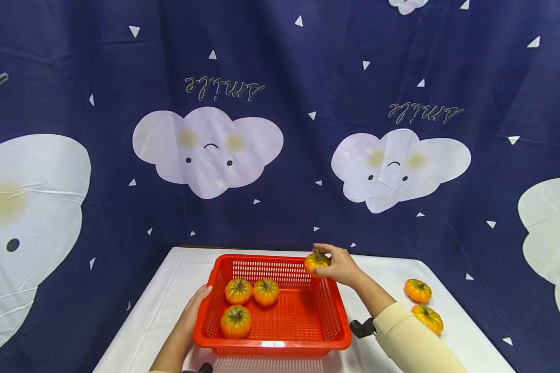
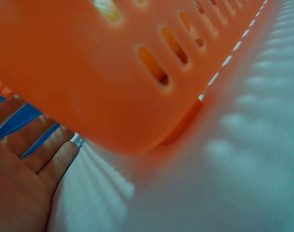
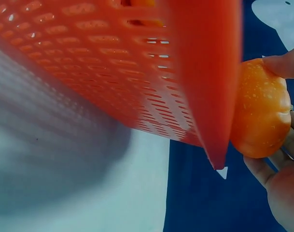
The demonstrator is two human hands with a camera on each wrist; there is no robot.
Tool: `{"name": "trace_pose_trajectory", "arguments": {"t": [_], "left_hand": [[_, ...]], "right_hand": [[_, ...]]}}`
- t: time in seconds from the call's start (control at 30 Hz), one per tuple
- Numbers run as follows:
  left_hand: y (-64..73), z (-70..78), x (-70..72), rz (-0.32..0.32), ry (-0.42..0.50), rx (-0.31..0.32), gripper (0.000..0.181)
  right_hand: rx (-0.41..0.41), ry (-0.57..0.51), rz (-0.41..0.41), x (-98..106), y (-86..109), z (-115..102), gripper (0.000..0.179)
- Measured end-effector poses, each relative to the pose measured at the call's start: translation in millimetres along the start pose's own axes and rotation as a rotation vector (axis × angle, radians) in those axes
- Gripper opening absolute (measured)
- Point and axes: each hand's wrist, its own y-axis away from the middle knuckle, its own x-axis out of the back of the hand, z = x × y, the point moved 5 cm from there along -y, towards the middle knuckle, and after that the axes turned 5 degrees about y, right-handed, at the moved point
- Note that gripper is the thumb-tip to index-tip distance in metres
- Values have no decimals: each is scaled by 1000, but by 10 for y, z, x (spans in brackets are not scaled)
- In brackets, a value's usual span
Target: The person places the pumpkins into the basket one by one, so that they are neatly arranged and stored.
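A red plastic basket (image 1: 289, 344) with slotted walls stands on the white table, with three small orange-and-green pumpkins in its left half, one of them a front pumpkin (image 1: 235, 322). My right hand (image 1: 339, 265) grips another pumpkin (image 1: 316, 263) between thumb and fingers, over the basket's back right corner. In the right wrist view that pumpkin (image 3: 261, 108) shows beside the rim. My left hand (image 1: 193, 313) lies along the basket's left side, its fingertips at the rim. The left wrist view shows the left hand's fingers (image 2: 57, 162) extended beside the basket wall (image 2: 103, 96).
Two more pumpkins, a rear one (image 1: 418, 290) and a front one (image 1: 428, 318), lie on the white tablecloth (image 1: 378, 352) right of the basket. A dark blue curtain (image 1: 303, 217) with white clouds hangs behind the table.
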Motion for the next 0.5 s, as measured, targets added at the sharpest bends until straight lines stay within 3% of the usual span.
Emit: {"name": "trace_pose_trajectory", "arguments": {"t": [0.5], "left_hand": [[-8,-10,-5,-5,0,-3,70]], "right_hand": [[44,-26,-31,7,-27,-104,73]]}}
